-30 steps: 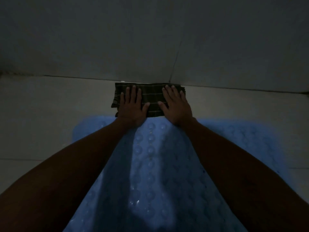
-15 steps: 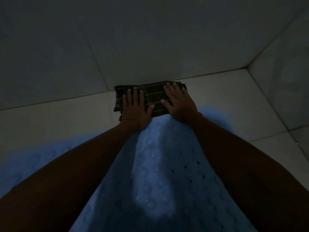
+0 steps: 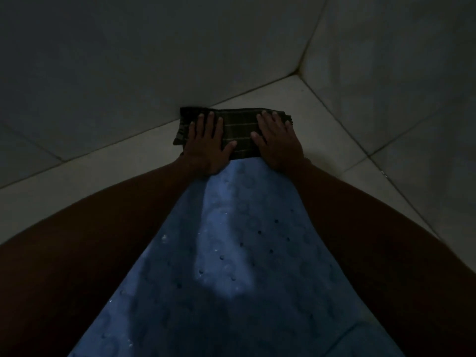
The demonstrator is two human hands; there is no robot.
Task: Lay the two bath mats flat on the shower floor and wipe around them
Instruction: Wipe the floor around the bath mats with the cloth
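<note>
A blue bath mat (image 3: 231, 253) with round bumps and small holes lies flat on the pale tiled floor, running from the bottom of the view up to my hands. Beyond its far edge lies a dark checked cloth (image 3: 239, 130), folded, against the foot of the wall. My left hand (image 3: 206, 143) presses flat on the cloth's left part, fingers straight. My right hand (image 3: 278, 140) presses flat on its right part. My forearms cover both sides of the mat. Only one mat can be made out in the dim light.
The tiled wall (image 3: 154, 60) rises just behind the cloth. A second wall (image 3: 399, 73) meets it at a corner on the right. Bare floor tiles (image 3: 334, 130) show to the right of the cloth and to the left of my left arm.
Both hands have slid the cloth to the right along the foot of the wall, toward the corner. The right wall has come further into view.
</note>
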